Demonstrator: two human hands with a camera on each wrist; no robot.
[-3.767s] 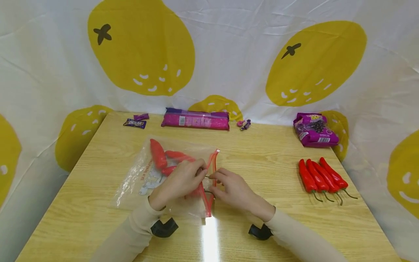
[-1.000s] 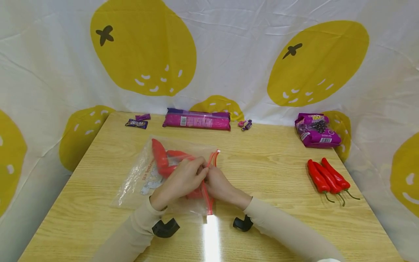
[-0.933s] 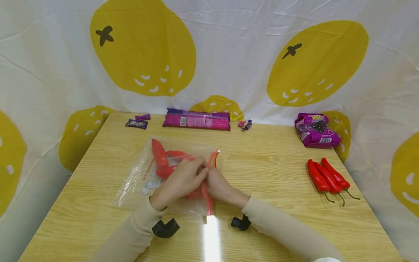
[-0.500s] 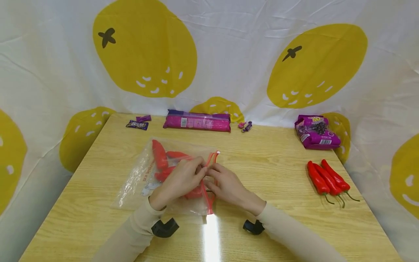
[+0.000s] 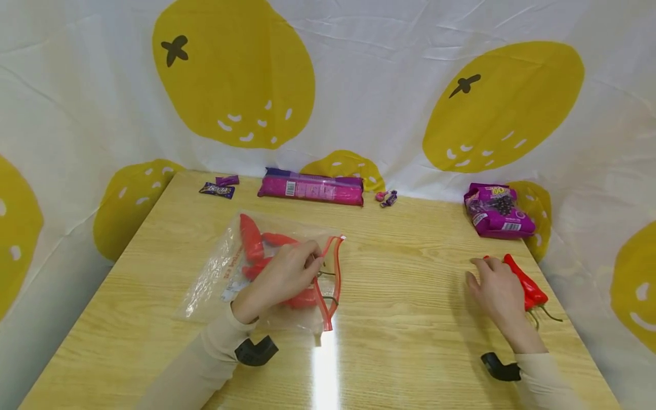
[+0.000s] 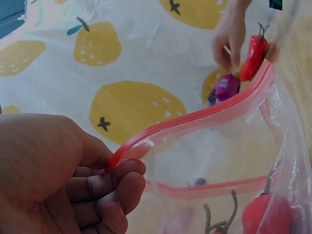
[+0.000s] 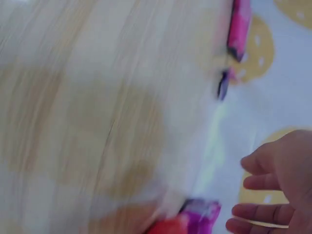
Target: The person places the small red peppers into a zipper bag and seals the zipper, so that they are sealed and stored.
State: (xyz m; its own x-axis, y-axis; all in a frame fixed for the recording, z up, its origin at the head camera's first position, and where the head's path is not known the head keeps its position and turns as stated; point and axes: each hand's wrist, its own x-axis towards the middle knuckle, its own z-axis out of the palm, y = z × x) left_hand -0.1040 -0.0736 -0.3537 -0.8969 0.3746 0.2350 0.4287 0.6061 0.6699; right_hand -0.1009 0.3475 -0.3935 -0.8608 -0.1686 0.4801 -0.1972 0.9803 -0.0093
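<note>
In the head view a clear zip-top bag (image 5: 205,293) lies on the table with several red peppers (image 5: 251,236) inside. Green stems point toward its red-edged mouth, which gapes to the right. My left hand (image 5: 287,273) pinches the upper lip of that mouth; the left wrist view shows thumb and fingertips on the red zip strip (image 6: 195,118). Far to the right, my right hand (image 5: 499,293) hovers over the loose red peppers (image 5: 530,287), partly hiding them. Its fingers are spread and hold nothing, as the right wrist view also shows.
Along the back of the table lie a long pink packet (image 5: 312,189), two small wrapped bars (image 5: 217,189) and small wrapped sweets (image 5: 388,198). A purple packet (image 5: 497,210) stands behind the loose peppers. A lemon-print cloth (image 5: 369,102) hangs behind the table.
My right hand has left the bag's mouth and swung right to the loose peppers. Compared with the oldest frame, one pepper fewer lay there afterwards. My left hand keeps its pinch on the bag.
</note>
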